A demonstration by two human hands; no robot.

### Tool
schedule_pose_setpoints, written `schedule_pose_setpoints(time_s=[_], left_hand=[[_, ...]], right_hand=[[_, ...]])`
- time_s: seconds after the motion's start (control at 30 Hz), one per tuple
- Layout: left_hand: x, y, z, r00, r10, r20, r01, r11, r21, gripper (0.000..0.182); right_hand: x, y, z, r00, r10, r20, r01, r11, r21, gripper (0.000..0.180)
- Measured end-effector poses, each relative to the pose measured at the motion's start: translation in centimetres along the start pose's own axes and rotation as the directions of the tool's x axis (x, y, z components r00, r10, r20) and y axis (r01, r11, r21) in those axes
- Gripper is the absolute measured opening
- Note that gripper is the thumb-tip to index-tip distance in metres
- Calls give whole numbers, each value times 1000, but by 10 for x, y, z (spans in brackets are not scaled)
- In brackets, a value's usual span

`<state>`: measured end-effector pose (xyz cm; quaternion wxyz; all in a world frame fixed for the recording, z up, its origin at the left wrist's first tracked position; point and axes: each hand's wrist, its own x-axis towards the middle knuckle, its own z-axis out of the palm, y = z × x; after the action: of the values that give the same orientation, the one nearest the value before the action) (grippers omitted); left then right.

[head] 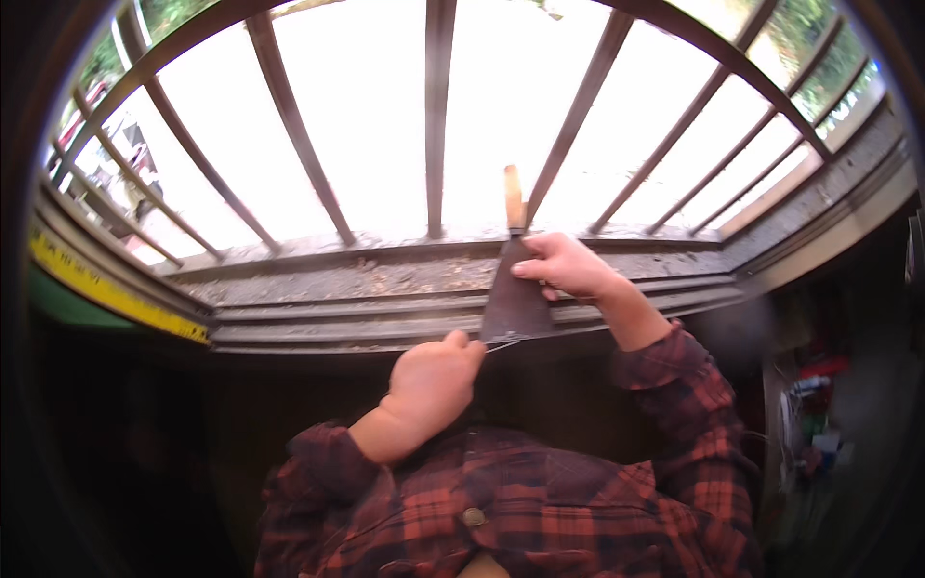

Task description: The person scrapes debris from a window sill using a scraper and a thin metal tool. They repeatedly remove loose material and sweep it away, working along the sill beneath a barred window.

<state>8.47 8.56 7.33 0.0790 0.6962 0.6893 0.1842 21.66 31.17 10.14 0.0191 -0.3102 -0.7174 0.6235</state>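
My right hand [571, 269] grips a wide putty knife [514, 292] by its dark metal blade. The blade's broad edge points down toward me, and its wooden handle [513, 196] points away toward the window bars. Below and to the left, my left hand [437, 379] is closed beside the blade's lower corner. From its fingertips a thin pale strip [502, 347] runs along the blade's edge; what it is made of cannot be made out. Whitish residue shows on that edge.
Behind the knife runs a window sill [426, 278] strewn with dirt and crumbs, with metal sliding tracks [347, 329] in front. Upright metal bars [435, 123] rise beyond it. A yellow printed strip [115, 289] lies at left. Blurred items [813, 426] stand in shadow at right.
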Motion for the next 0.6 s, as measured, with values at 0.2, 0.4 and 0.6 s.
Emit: schedule_pose_setpoints(time_s=[0.2,0.4,0.6], left_hand=[[3,-1,-2,997,-56,-49,50,991,-122,8],[14,-2,-9,998,-59,8,60,977,-204,7],[11,-8,-10,996,-74,58,86,966,-243,10]], right_hand=[[5,-10,2,998,-55,2,55,990,-133,26],[7,-2,-3,1000,-18,-4,18,1000,-5,24],[13,-2,0,1000,16,-5,-16,1000,6,20]])
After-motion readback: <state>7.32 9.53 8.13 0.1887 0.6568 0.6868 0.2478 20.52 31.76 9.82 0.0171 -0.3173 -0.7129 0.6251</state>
